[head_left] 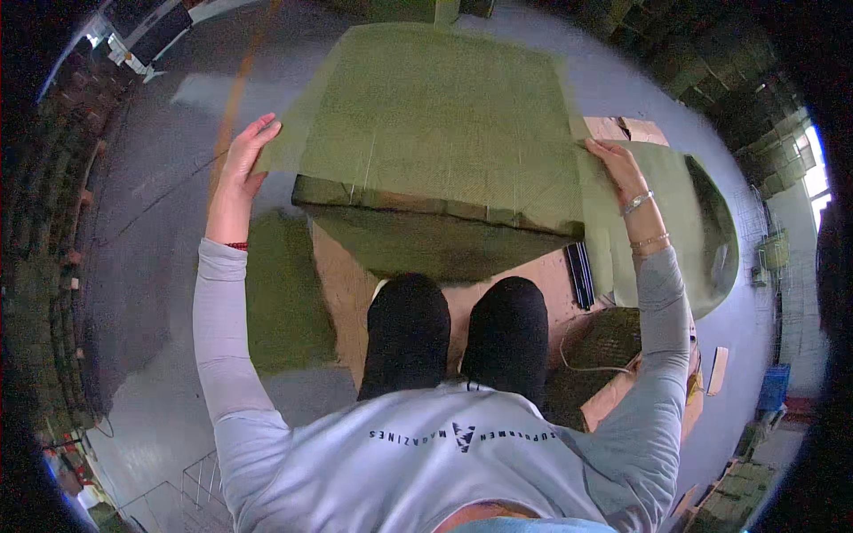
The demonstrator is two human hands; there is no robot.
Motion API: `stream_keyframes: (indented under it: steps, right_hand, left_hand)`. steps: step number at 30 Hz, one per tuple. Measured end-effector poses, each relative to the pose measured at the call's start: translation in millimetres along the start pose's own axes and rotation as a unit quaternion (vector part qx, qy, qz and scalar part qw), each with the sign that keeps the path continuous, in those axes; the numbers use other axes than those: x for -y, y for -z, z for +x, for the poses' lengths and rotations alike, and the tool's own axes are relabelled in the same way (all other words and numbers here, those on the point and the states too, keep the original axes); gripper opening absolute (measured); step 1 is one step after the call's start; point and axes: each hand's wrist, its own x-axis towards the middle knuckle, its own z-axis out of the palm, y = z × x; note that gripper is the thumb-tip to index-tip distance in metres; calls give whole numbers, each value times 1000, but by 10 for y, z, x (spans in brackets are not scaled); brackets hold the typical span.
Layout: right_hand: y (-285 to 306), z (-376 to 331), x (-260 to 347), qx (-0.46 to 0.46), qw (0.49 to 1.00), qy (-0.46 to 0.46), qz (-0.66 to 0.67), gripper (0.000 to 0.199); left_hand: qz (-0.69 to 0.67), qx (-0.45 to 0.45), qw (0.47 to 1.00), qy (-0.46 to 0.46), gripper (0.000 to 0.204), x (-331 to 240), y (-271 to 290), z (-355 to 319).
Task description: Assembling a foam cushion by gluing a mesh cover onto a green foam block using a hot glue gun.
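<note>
A thin, see-through green mesh sheet [444, 98] spreads out in front of me, raised at arm's length. At its left edge my left hand [246, 158] is closed on it, with the thumb hidden in part behind the sheet. My right hand [619, 169] grips the opposite edge, fingers bent over the border. Under the near side of the sheet is a thick, dark green block or stack [426, 238], its front edge facing my knees. Whether the sheet touches that stack I cannot tell.
Brown cardboard [342, 266] lies beneath the stack. Black strips [579, 275] and a curved pale green sheet [640, 249] are on the right. A dark green mesh bundle [600, 342] sits beside my right knee. Farther right stands a blue crate [776, 386]. An orange line [235, 98] crosses the floor.
</note>
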Motion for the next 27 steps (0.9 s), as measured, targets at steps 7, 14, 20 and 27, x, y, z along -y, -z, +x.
stream_keyframes:
  steps: [7, 14, 20, 27]
  right_hand:
    - [-31, -4, -147, -22, 999, 27, -15, 26]
    - [6, 40, -269, -10, 998, 63, -4, 29]
    - [-10, 29, -274, -12, 998, 56, -10, 29]
    - [-74, -8, -280, -8, 999, 45, 18, 26]
  left_hand:
    - [25, -29, 998, -50, 47, 163, -69, -176]
    - [21, -22, 997, -66, 44, 333, -18, -139]
    - [71, -52, 992, -89, 44, 314, -77, -194]
    - [61, -52, 991, -112, 46, 394, -16, -269]
